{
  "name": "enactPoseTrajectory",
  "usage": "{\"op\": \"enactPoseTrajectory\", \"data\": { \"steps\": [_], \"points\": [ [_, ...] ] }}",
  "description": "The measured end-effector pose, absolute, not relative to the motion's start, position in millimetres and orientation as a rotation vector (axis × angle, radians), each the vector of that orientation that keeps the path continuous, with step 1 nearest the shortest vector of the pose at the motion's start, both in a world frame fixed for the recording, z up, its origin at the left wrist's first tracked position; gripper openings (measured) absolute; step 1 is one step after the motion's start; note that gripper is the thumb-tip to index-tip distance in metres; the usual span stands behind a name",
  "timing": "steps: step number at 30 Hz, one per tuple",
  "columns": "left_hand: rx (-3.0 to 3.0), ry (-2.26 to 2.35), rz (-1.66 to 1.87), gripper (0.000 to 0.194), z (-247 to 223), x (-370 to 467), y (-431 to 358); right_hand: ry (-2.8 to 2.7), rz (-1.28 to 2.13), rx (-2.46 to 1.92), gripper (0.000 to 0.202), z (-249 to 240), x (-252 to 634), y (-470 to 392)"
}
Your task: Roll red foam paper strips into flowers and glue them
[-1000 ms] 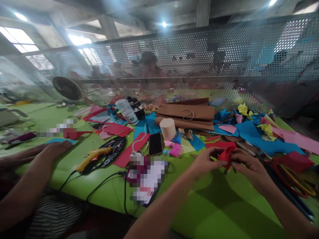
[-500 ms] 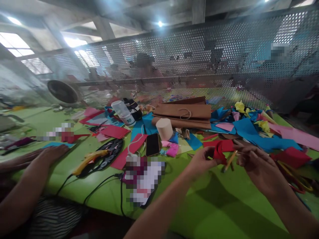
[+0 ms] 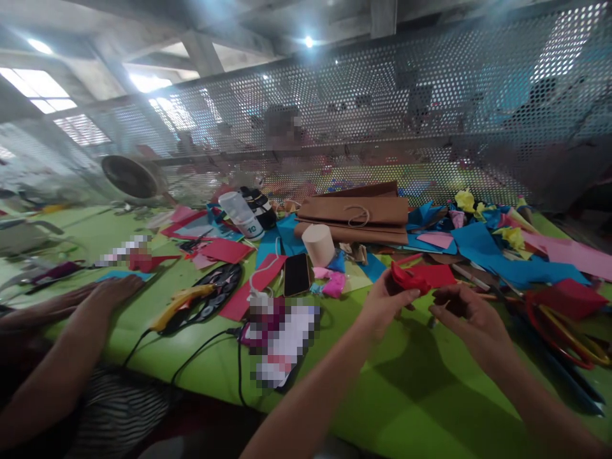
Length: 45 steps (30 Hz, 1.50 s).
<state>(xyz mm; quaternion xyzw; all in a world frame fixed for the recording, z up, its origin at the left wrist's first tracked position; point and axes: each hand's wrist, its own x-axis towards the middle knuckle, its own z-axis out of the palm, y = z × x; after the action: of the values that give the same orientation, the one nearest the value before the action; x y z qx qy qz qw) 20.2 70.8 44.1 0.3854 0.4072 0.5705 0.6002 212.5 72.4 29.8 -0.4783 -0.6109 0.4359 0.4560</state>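
Note:
A folded piece of red paper (image 3: 409,278) is pinched between the thumb and fingers of my left hand (image 3: 381,305), raised over the green tabletop. Just to its right, apart from the paper, is my right hand (image 3: 471,319) with bent fingers and the thumb close to the index finger. What these fingers hold, if anything, I cannot make out. A small pale tip shows under the right thumb. Behind the hands lies a flat red sheet (image 3: 440,275). Right of my right hand are scissors with red and yellow handles (image 3: 561,325), partly blurred.
Another person's hand (image 3: 115,290) rests at the left. Between us lie a yellow glue gun (image 3: 182,303) with its cord, a black phone (image 3: 297,275) and a blurred-out phone (image 3: 289,341). Behind stand a cream roll (image 3: 318,245), a plastic cup (image 3: 241,215), brown paper (image 3: 351,217) and blue scraps (image 3: 507,255).
The red paper in my left hand has turned and looks more compact. My right hand has shifted slightly left, and the pencil seen between the hands is now mostly out of sight.

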Motion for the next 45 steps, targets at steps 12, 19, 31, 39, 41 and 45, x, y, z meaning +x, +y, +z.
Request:
{"op": "enactPoseTrajectory", "data": {
  "steps": [12, 19, 31, 39, 41, 45],
  "points": [
    [0.895, 0.920, 1.352, 0.058, 39, 28, 69, -1.661, 0.742, -1.107, 0.012, 28, 208, 74],
    [0.864, 0.959, 1.335, 0.055, 39, 24, 69, -1.590, 0.846, -1.148, 0.014, 31, 211, 72],
    [0.851, 0.944, 1.382, 0.053, 46, 23, 68, -1.409, 1.070, -1.148, 0.036, 34, 215, 74],
    [0.856, 0.956, 1.426, 0.053, 45, 13, 75, -1.220, 1.273, -1.095, 0.038, 34, 216, 76],
    [0.862, 0.977, 1.410, 0.054, 42, 11, 77, -1.170, 1.351, -1.053, 0.036, 36, 215, 75],
    [0.847, 0.997, 1.393, 0.055, 38, 9, 81, -1.103, 1.445, -1.011, 0.035, 37, 215, 75]
  ]
}}
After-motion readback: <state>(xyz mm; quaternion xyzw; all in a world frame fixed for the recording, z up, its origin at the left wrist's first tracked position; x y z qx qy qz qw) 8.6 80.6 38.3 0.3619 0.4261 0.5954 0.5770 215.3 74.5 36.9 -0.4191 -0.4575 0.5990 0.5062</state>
